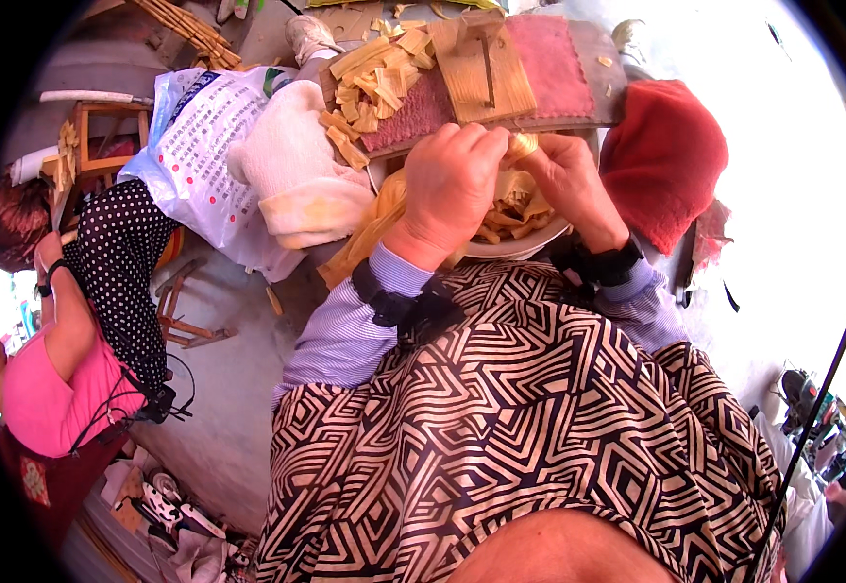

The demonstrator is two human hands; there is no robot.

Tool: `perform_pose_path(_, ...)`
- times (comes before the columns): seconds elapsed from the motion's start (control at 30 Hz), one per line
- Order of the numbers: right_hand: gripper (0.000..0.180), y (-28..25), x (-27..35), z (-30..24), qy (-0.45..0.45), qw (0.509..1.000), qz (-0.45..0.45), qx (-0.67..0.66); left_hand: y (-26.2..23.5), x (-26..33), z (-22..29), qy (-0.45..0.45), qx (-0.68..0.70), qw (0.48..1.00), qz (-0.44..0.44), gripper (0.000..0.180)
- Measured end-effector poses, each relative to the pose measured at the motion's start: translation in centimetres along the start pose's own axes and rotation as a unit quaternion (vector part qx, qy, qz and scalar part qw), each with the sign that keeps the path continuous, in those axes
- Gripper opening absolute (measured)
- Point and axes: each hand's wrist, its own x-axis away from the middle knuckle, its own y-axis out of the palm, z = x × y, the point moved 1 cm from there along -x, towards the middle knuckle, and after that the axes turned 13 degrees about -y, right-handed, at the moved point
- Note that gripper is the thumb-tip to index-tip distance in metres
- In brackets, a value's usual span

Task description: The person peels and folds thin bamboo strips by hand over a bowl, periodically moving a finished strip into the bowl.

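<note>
- 2 hands nearly together at the counter's [609,89] near edge: the right hand [575,185] pinches 1 yellow strip [522,147]; I cannot tell whether the closed left hand [450,189] grips it.
- Apparently done: curled pieces [517,206] in the white bowl [525,245], below that edge.
- Apparently remaining: this strip, plus loose pieces [384,76] heaped at the counter's left end.

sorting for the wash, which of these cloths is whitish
The towel left of the left hand; the flat cloth on the board and the draped cloth right of the right hand are reddish.
</note>
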Motion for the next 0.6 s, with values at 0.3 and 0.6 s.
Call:
perform_pose_path(0.3, 0.021, 0.7, 0.6, 0.6, 0.148, 0.894, -0.024, -0.422, 0.0, 0.8, -0.4, -0.129, 0.220, 0.954, -0.159, 0.035)
perform_pose_path(0.6, 0.012, 1.2, 0.1, -0.8, -0.102, 0.991, 0.081, -0.035, 0.4, 1.7, 0.3, -0.302, 0.507, 0.775, -0.227, 0.045)
